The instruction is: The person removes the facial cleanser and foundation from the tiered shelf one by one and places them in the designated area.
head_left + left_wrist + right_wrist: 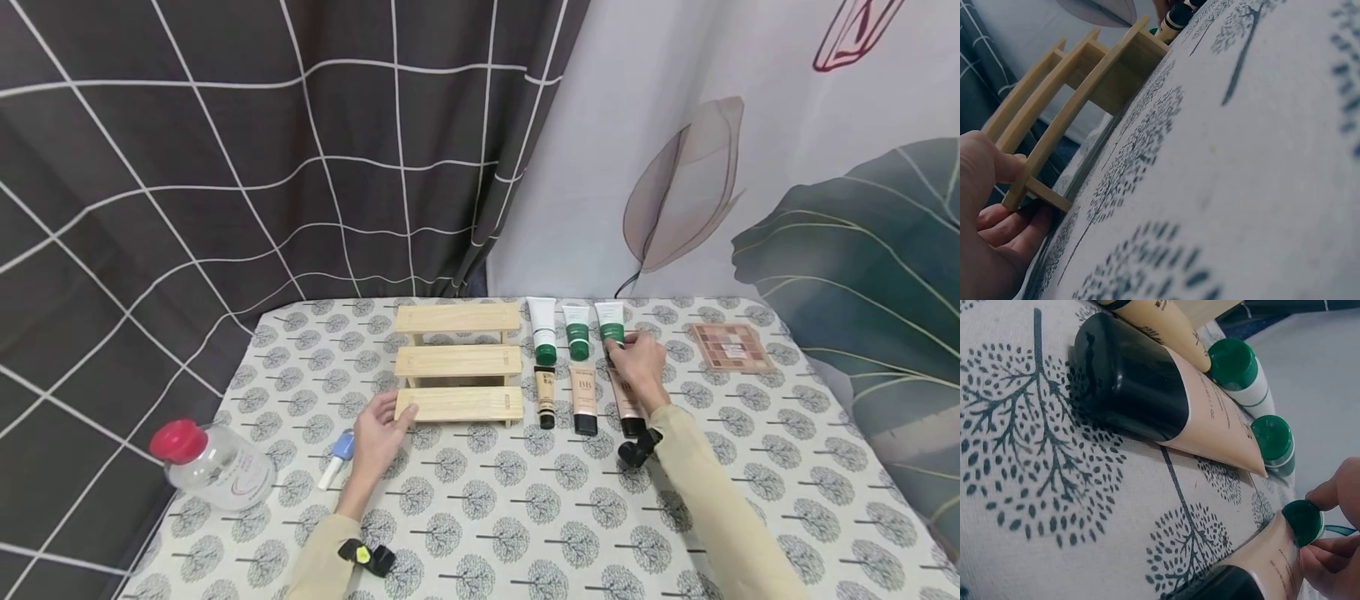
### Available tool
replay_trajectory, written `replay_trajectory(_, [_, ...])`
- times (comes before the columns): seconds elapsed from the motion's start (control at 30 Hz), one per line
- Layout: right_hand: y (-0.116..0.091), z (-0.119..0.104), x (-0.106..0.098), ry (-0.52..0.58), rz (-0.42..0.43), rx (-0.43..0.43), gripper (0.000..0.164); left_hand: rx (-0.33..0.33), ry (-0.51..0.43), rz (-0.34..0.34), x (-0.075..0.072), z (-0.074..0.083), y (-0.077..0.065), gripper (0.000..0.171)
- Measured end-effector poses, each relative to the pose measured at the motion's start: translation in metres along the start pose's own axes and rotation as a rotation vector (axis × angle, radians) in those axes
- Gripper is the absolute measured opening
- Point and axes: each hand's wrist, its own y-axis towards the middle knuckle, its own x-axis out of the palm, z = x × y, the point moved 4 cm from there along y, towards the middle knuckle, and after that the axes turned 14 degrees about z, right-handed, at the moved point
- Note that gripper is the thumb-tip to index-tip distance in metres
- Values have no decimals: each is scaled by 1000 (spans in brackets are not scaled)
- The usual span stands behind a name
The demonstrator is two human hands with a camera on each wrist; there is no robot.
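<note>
My left hand (377, 435) grips the left end of the lowest step of a three-step wooden display rack (459, 404). In the left wrist view the thumb lies over the slat and the fingers curl below it. My right hand (642, 367) pinches the green cap (1305, 522) of the rightmost white-and-green tube (610, 313). Two similar tubes lie to its left, a larger white one (542, 317) and a smaller one (576, 323). In the nearer row are a slim yellowish tube (545, 392), a BB cream tube (583, 392) and another beige tube (625, 392), partly under my right hand.
A clear bottle with a red lid (221, 467) stands at the table's left edge. Beside my left hand lies a small blue-and-white item (339, 454). An eyeshadow palette (733, 347) lies at the far right. Curtains (225, 150) hang behind the patterned tablecloth (540, 533).
</note>
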Motion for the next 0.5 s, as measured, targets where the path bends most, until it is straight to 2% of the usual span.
replay_trajectory(0.37, [2,3,-6,-77,-22,-10,53,9,15,-29,4,0,0,50])
replay_trajectory(0.5, [-2,3,-12,-82,-14,-37,60,99,102,-66,4,6,-3,55])
